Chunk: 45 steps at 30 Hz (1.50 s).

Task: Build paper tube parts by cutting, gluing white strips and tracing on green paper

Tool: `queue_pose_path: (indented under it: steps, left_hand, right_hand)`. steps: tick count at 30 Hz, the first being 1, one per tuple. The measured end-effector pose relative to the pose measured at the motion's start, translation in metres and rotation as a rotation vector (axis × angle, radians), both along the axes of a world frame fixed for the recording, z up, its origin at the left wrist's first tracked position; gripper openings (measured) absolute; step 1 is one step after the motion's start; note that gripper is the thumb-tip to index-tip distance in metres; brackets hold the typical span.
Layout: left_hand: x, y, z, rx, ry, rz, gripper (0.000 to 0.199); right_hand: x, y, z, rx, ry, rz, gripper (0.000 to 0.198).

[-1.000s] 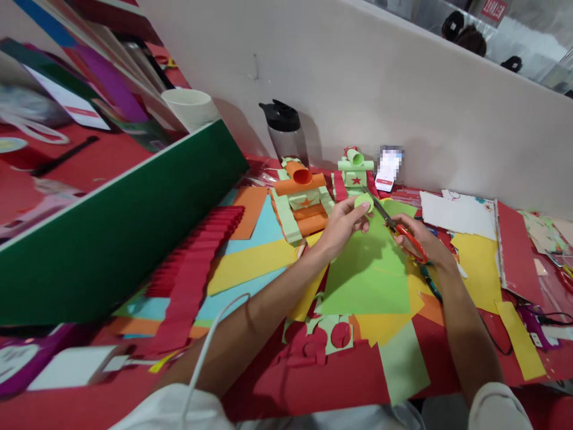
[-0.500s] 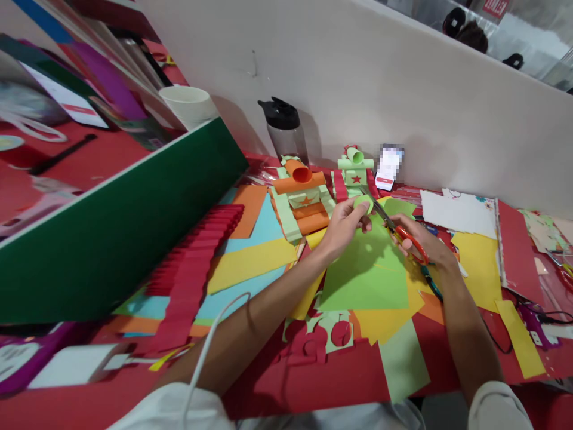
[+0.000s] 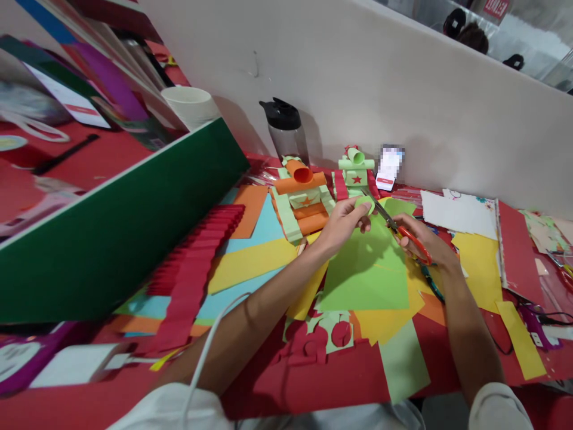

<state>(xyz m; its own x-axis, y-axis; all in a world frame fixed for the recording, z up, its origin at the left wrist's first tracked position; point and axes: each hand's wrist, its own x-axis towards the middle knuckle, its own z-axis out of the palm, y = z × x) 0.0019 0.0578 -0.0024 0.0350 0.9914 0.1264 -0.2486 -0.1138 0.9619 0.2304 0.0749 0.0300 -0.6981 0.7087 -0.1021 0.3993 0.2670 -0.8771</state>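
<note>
Between the thumb and fingers of my left hand (image 3: 345, 222) is a small light-green paper piece (image 3: 365, 205) with a rounded edge. My right hand (image 3: 424, 240) grips the red-handled scissors (image 3: 414, 243), whose blades point up and left at the edge of that piece. Whether the blades are fully closed is too small to tell. Beneath both hands lies a bright green paper sheet (image 3: 364, 280), on top of yellow paper (image 3: 389, 322). Just beyond my left hand stands an orange and pale-green paper model (image 3: 299, 197), with a smaller green and red paper model (image 3: 355, 170) behind it.
A dark-lidded bottle (image 3: 285, 128) and a phone (image 3: 389, 167) stand by the white partition (image 3: 335, 71). Left are pleated red paper strips (image 3: 185, 292) and a green board (image 3: 120, 233). Red cut-outs (image 3: 308, 344) lie in front. A white cable (image 3: 210, 340) crosses near my left arm.
The scissors and my right hand have shifted very slightly right and down. The green piece has turned or moved a little in my left hand's fingers.
</note>
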Motion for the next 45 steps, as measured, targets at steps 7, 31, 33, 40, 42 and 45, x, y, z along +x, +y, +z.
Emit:
queue_pose_path:
  steps: [7,31,33,40,42,45]
  left_hand:
    - [-0.003,0.002,-0.003,0.002,0.013,-0.008,0.037]
    - [-0.006,0.004,-0.001,0.001,0.004,-0.046,0.041]
    - [-0.008,0.004,-0.002,0.004,0.027,-0.049,0.040]
    - [-0.015,0.003,0.003,0.013,0.135,-0.096,0.040]
    - [-0.018,0.003,0.006,0.019,0.177,-0.126,0.041]
    - [-0.021,0.004,0.009,0.023,0.230,-0.165,0.040]
  right_hand:
    - [0.003,0.002,0.000,0.084,-0.027,0.014,0.061]
    - [-0.004,-0.004,0.003,-0.037,-0.025,-0.073,0.046]
    - [-0.005,-0.005,0.004,-0.032,-0.029,-0.080,0.043]
    - [0.002,-0.002,0.006,0.059,-0.048,-0.012,0.053]
    - [0.004,0.001,0.006,0.090,-0.061,0.013,0.062]
    - [0.005,0.003,0.007,0.132,-0.092,0.011,0.069]
